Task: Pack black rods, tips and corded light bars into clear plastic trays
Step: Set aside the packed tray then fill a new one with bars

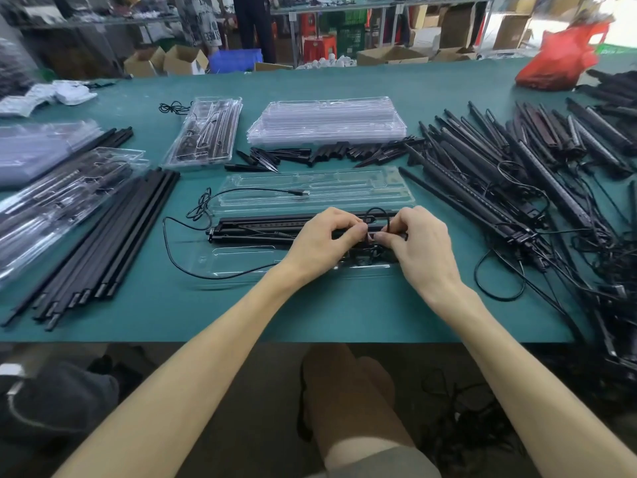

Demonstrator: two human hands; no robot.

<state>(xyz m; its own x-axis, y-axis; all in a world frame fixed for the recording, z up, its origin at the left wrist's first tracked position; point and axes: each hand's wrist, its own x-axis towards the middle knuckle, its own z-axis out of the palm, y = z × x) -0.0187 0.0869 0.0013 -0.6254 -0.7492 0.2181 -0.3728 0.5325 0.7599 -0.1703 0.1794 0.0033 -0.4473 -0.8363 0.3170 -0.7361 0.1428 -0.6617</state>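
Observation:
An open clear plastic tray (241,258) lies in front of me on the green table, its lid half (310,188) folded back. Black light bars (255,229) lie in its near half. My left hand (324,239) and my right hand (418,244) meet over the bars' right end, both pinching a black cord (377,215) that loops up between them. The cord's other end trails left in a loose curve (179,257), and a USB plug (300,192) rests on the lid.
Black rods (103,246) lie left of the tray. Black tips (331,154) sit behind it, before a stack of empty trays (327,120). Filled trays (203,132) are at left. A heap of corded light bars (537,174) fills the right. A red bag (558,60) sits far right.

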